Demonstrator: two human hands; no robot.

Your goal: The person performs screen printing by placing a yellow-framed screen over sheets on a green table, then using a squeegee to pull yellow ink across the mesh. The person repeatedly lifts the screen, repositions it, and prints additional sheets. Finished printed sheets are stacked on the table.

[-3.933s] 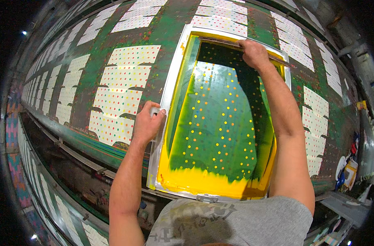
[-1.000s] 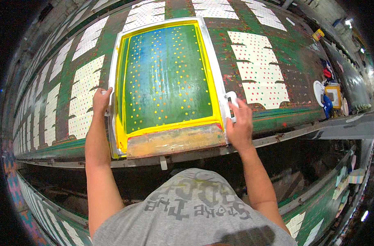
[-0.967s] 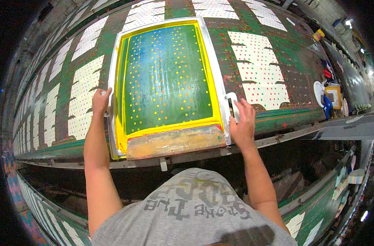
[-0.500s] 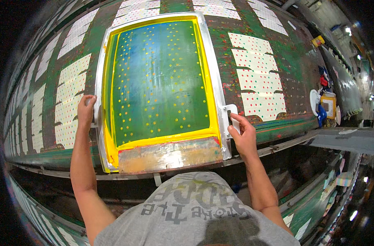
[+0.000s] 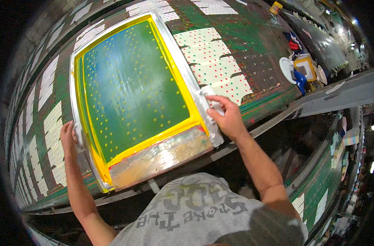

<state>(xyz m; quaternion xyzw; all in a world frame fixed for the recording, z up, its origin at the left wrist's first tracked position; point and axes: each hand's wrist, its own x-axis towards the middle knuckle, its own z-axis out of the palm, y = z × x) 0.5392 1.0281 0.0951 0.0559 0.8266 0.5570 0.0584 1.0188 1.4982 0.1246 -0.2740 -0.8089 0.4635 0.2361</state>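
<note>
A screen-printing frame with pale metal rails lies over the long table. Its green mesh carries rows of small yellow dots, and thick yellow ink lines the inner border. Across the frame's near end sits a shiny, ink-stained strip. My right hand is closed on the white handle at the right rail. On the left side, my left hand has its fingers curled at the other rail, gripping the frame's edge; its fingertips are partly hidden.
Cream panels with red and green dots lie in rows on the green-brown table. At the right end stand a white round lid, a yellow-edged container and a blue cloth. A metal rail follows the near edge.
The view has turned, so the table appears tilted. Frame and both hands have shifted together to the right along the table, and the right rail now lies close against the dotted panels.
</note>
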